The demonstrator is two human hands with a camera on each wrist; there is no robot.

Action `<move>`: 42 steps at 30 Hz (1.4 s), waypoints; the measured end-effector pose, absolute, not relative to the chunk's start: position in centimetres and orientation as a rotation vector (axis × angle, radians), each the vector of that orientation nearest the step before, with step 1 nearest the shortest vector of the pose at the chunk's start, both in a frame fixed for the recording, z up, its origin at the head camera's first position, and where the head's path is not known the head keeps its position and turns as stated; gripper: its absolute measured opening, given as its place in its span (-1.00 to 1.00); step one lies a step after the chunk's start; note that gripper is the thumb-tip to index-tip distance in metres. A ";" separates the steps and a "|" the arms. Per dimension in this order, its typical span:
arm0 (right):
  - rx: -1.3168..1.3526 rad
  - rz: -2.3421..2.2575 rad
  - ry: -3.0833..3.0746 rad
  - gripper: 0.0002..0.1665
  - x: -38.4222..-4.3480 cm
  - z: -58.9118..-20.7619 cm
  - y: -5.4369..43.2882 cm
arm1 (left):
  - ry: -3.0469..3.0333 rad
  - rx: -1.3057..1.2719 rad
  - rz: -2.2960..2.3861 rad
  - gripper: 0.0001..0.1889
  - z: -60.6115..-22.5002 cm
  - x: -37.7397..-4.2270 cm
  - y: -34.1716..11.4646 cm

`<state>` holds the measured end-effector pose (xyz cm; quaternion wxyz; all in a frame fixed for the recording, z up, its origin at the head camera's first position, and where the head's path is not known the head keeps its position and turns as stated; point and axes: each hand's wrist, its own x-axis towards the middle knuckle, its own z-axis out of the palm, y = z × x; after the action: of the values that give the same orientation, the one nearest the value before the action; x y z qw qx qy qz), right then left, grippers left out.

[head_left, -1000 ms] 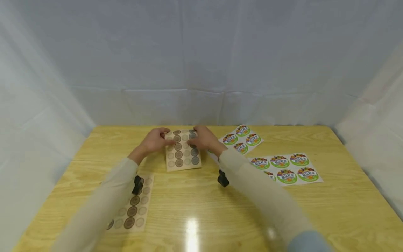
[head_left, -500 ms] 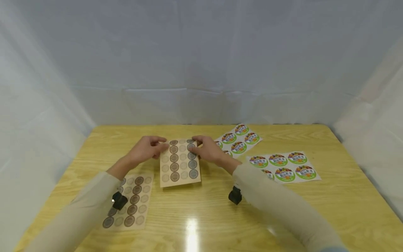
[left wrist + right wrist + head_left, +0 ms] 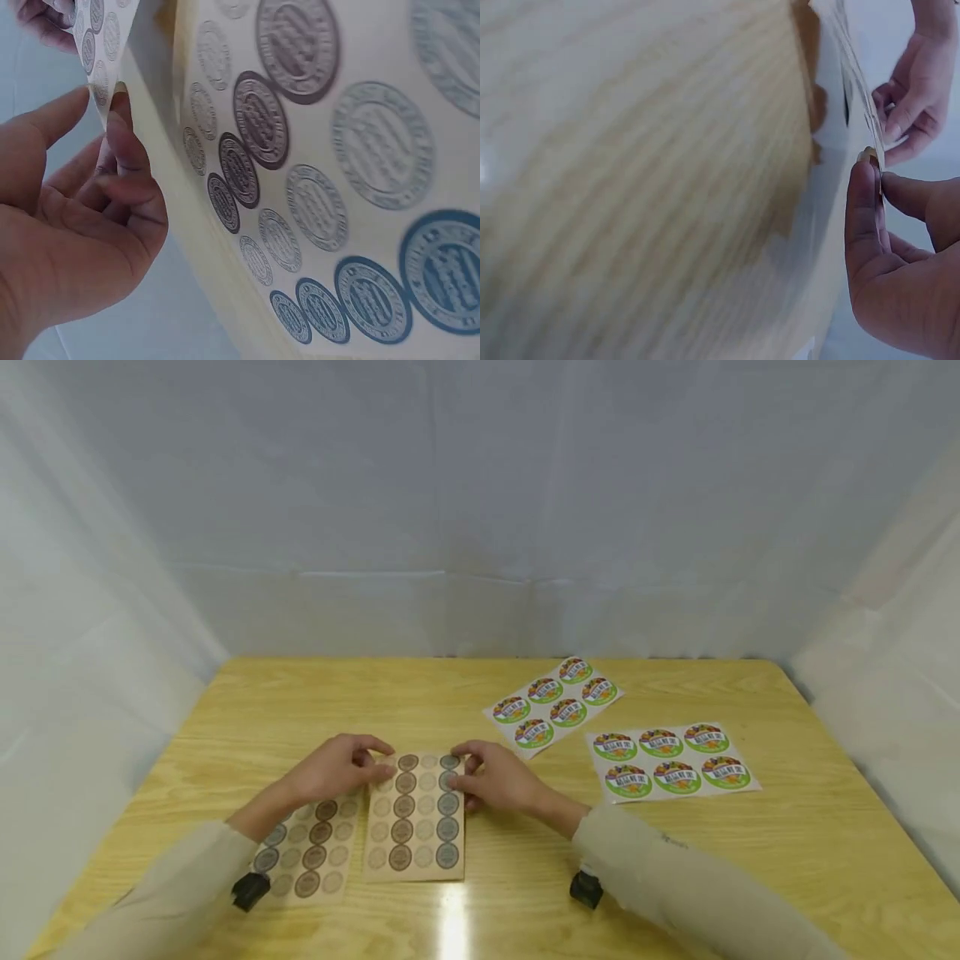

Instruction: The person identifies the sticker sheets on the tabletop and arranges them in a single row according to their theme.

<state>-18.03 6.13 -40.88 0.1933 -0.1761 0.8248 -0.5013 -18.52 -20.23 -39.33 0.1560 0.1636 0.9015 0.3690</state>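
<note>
Sticker sheet (image 3: pixel 415 827) in both hands, left of mid-table, long axis running away from the person.
Left hand (image 3: pixel 330 772) pinches the far left corner, right hand (image 3: pixel 498 777) the far right; each grip is thumb against fingers. Short edges face far and near, sticker columns lengthwise, far end raised; cannot tell whether the near edge touches the table (image 3: pixel 525 885). Left long edge sits just beside a second tan sheet (image 3: pixel 313 857), a narrow wood strip between; left hand is over that sheet's far end. Right side is roomier: wood runs out to two colourful sheets, one farther back (image 3: pixel 555 702), one nearer (image 3: pixel 673 762).
</note>
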 end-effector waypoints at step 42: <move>-0.652 -1.269 2.455 -0.57 -16.0 -43.0 5.3 | 2.878 0.532 0.776 -0.79 -40.4 -15.5 -20.1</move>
<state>-15.99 5.28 -42.99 0.1502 -0.2271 0.8548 -0.4418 -15.49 -20.12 -40.41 0.0568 0.1753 0.9489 0.2560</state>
